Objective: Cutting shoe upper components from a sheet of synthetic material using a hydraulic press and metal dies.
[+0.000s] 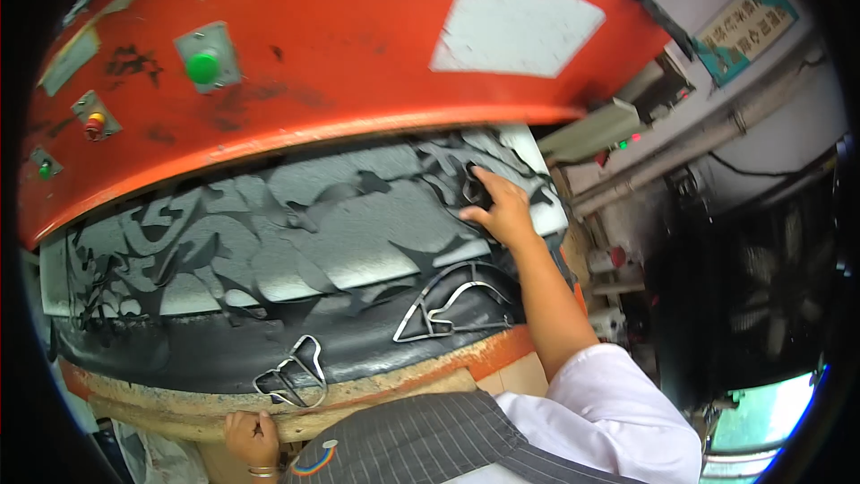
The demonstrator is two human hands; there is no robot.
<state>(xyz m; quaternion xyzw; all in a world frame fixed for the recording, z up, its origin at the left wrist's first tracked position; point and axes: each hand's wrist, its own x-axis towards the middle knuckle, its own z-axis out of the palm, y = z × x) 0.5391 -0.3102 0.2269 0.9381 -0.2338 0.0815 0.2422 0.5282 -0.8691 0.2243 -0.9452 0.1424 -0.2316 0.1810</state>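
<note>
In the head view, the right hand [506,211] is stretched out over the far right of the board [548,220], palm side down, with thumb and forefinger spread in a C that faces left. A small dark piece [472,188] lies just left of that hand, between the two fingertips. Its long axis runs roughly from the forefinger, on its far side, to the thumb, on its near side, so the hand's span lines up with it. Whether the fingers grasp the piece or only frame it, I cannot tell.

Left of the right hand, the grey sheet [367,229] spreads along the board, its long axis running off sideways from the hand. Black scraps [161,233] lie tangled on it, thickest at the end farthest from the right hand.

On the near side of the right hand, below its wrist, lies the large die [452,298], clear of the fingers. The left hand [251,437] is curled at the wooden rim of the table [170,421]; what its fingers close on is hidden. The small die [288,383] lies just beyond it, slightly to its right. The right hand is much the nearer to the piece, the left to the small die.
</note>
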